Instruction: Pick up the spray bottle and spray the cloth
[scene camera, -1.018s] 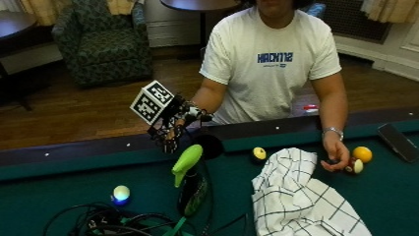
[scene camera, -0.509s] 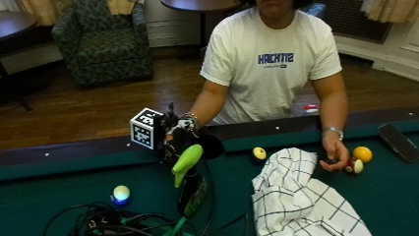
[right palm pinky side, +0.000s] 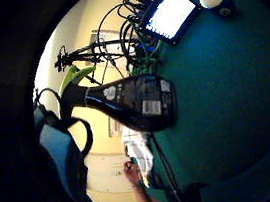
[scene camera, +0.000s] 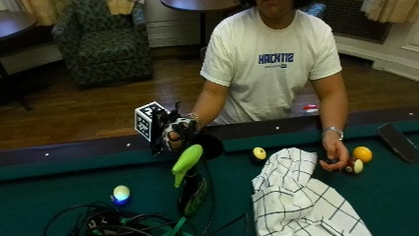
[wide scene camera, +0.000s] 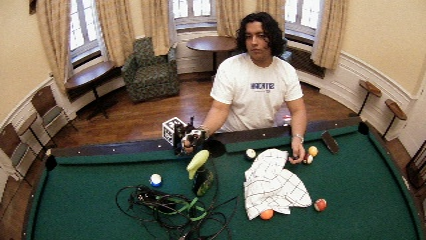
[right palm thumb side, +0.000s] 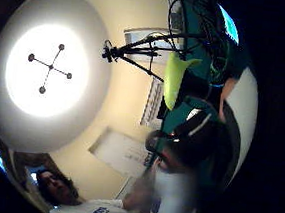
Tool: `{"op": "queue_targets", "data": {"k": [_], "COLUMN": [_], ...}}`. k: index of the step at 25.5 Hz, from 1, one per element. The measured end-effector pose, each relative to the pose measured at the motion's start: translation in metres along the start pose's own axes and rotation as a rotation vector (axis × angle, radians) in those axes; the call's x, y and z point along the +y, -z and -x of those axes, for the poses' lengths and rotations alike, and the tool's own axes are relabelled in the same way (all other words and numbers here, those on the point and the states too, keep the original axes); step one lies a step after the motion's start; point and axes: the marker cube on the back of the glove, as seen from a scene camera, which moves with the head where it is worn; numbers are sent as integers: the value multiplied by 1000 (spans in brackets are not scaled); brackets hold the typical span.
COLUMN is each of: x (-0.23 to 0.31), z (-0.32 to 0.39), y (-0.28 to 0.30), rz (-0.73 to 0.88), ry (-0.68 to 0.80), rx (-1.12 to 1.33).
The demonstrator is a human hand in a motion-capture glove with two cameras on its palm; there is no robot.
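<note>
Spray bottle, dark-bodied with a lime-green trigger head, stands upright on the green felt of a pool table, between a blue-and-white ball on one side and a white cloth with a thin black check on the other. The cloth lies crumpled near the bottle, not touching it. The seated person's gloved right hand hangs just above and behind the bottle's green head, over the table rail; its fingers look loosely curled and hold nothing, and the bottle stands free of them. From the little-finger side of the palm the bottle shows whole, its label toward the hand, with a lit tablet screen and a tangle of black cables on the felt beyond it. From the thumb side only the green trigger head is clear. The person's bare left hand rests on the felt at the cloth's far edge, fingers bent down beside an orange ball and a dark red one. A yellow-striped ball sits between the bottle and that hand, close to the rail.
</note>
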Motion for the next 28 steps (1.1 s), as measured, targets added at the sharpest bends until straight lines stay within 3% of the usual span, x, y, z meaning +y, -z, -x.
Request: {"op": "queue_targets", "data": {"k": [14, 28], "x": [8, -23], "z": [-15, -31], "y": [-7, -72], "rz": [69, 232], "ry": [3, -58], "rx": [46, 161]}}
